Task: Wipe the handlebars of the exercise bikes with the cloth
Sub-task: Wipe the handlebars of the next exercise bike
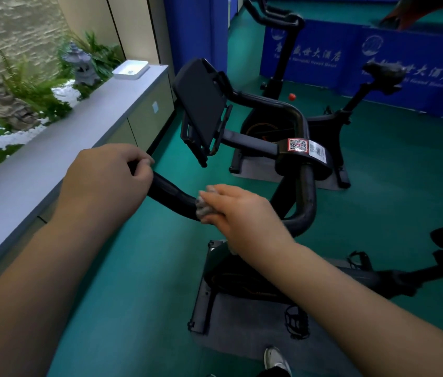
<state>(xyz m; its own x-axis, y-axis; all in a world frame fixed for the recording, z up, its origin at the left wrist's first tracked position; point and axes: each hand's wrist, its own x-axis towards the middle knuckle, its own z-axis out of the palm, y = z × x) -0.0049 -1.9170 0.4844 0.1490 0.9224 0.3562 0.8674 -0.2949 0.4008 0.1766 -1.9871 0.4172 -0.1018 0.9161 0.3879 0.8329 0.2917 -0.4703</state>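
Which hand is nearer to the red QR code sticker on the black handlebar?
Right. The right hand, holding the grey cloth, is on the black handlebar just below the red QR code sticker; the left hand grips the bar's far left end.

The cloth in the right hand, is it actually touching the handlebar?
Touching. The head view shows the right hand pressing the grey cloth against the black handlebar, no gap between them.
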